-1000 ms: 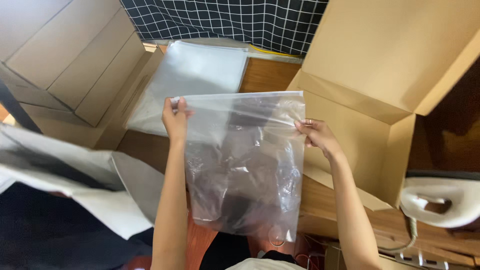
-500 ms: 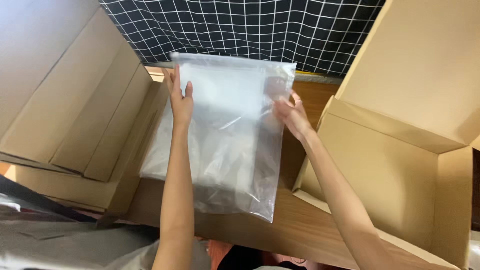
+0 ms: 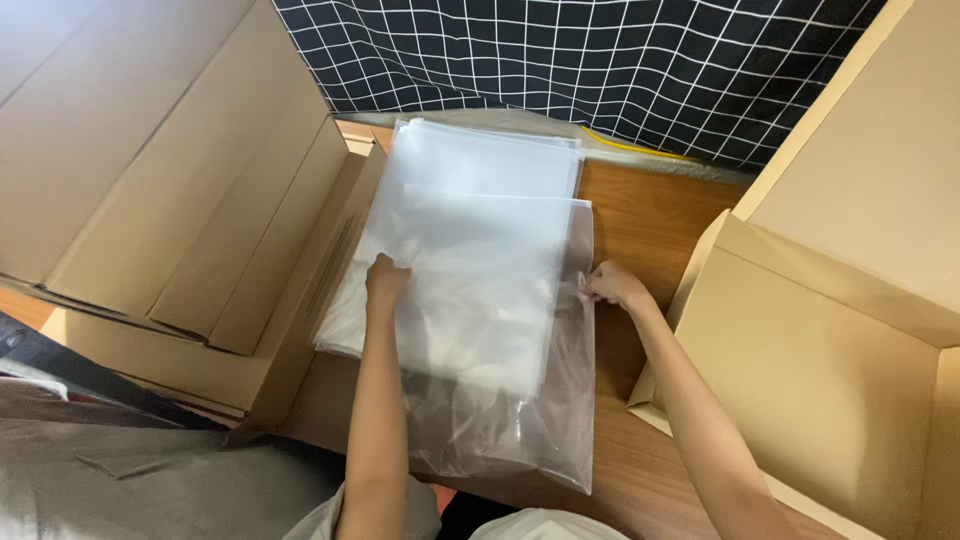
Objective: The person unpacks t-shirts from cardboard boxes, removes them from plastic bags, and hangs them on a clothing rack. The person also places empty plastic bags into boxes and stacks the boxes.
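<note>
A clear plastic bag (image 3: pixel 500 330) lies flat on a wooden table (image 3: pixel 640 215), partly over a stack of similar clear bags (image 3: pixel 480 160). My left hand (image 3: pixel 385 280) grips the bag's left edge near its middle. My right hand (image 3: pixel 612 285) pinches its right edge. The bag's lower end hangs past the table's near edge.
An open cardboard box (image 3: pixel 160 200) stands at the left, another open cardboard box (image 3: pixel 850 330) at the right. A black cloth with a white grid (image 3: pixel 600 60) hangs behind the table. Grey fabric (image 3: pixel 150 480) lies at the lower left.
Both hands have lowered the bag from held up in the air down onto the stack on the table, and the view has tilted toward the table.
</note>
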